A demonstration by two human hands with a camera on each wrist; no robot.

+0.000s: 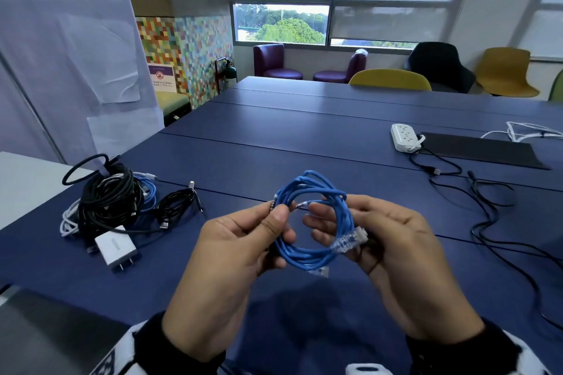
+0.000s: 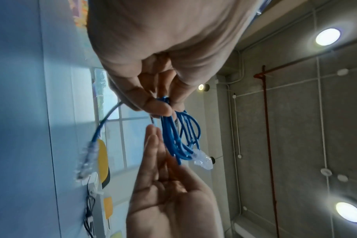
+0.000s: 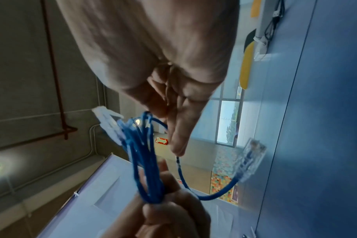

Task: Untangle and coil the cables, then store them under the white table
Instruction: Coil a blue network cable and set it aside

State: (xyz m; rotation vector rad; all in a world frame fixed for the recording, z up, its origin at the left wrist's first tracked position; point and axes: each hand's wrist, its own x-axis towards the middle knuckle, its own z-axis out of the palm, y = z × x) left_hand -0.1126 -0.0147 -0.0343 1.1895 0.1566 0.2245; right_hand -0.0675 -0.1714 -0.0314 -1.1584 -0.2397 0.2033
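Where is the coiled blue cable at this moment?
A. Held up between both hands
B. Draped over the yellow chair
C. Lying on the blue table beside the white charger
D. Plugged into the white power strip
A: the coiled blue cable is lifted off the blue table, the left hand gripping one side of the loops and the right hand holding the other.

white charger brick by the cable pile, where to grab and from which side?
Grip the white charger brick across its long flat sides, coming from above. It lies flat on the blue table, prongs pointing toward the person, so avoid that end; the cable pile crowds its far side.
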